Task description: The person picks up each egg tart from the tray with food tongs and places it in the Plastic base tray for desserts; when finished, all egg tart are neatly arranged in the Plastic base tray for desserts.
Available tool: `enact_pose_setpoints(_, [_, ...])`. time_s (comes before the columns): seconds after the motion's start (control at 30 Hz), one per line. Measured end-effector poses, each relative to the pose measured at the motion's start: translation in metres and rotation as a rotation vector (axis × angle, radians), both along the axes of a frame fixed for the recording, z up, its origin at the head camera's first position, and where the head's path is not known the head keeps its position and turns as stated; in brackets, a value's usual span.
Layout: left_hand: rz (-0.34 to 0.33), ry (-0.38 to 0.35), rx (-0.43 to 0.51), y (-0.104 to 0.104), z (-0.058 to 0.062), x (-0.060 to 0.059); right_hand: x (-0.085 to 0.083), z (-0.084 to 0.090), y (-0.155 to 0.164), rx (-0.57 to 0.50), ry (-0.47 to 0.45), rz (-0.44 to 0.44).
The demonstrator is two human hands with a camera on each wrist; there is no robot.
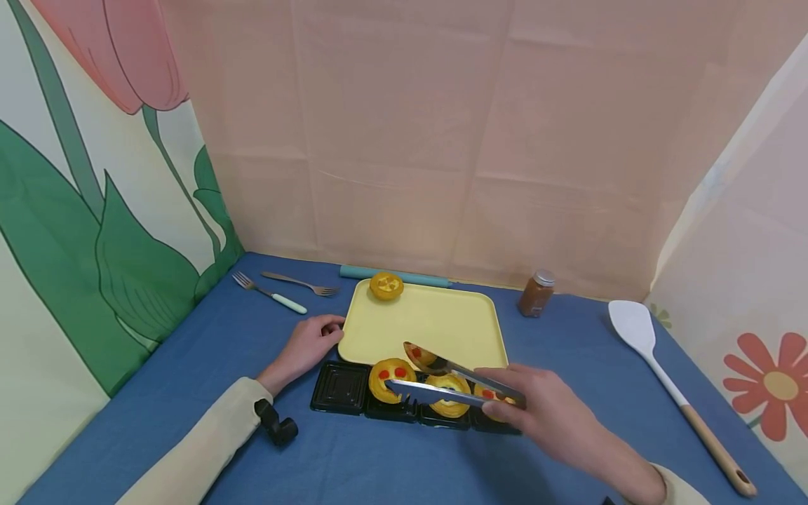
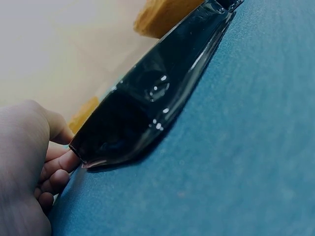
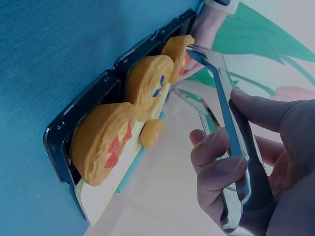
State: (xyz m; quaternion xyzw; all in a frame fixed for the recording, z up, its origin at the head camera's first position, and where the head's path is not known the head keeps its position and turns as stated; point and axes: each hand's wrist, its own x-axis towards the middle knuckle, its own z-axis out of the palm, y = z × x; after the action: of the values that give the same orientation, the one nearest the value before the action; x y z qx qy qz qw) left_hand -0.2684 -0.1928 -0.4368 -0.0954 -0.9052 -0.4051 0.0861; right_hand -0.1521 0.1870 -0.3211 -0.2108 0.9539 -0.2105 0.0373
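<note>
My right hand (image 1: 549, 407) grips metal tongs (image 3: 229, 105), their arms spread apart with nothing between the tips. The tongs hang above a black plastic container (image 1: 337, 389) with several compartments. Three tarts sit in it: one with red pieces (image 1: 390, 379), a middle one with dark blue bits (image 3: 147, 83), and one with red pieces (image 3: 101, 142) at the right end. The leftmost compartment holds no tart. Left of the yellow tray (image 1: 429, 322), my left hand (image 1: 311, 342) rests with loosely bent fingers at its edge. A tart with yellow pieces (image 1: 386, 285) sits at the tray's far left corner.
Two forks (image 1: 278, 297) lie at the far left. Behind the tray is a teal rod (image 1: 416, 278). A brown jar with a silver lid (image 1: 536, 293) stands at the back right, and a white spatula with a wooden handle (image 1: 663, 379) lies along the right side.
</note>
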Motion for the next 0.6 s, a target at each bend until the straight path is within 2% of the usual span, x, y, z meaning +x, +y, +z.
enact_pose_setpoints(0.2, [-0.002,-0.005,0.011,0.0,0.001,0.001,-0.003,0.003,0.002,-0.021,0.034,-0.007])
enact_pose_setpoints(0.37, [-0.006,-0.009,0.018,0.0,0.001,0.002,-0.008,0.004,-0.001,-0.05,0.034,-0.057])
enact_pose_setpoints(0.6, [-0.008,-0.005,0.015,0.0,0.002,0.002,-0.016,0.002,-0.004,-0.063,0.14,-0.058])
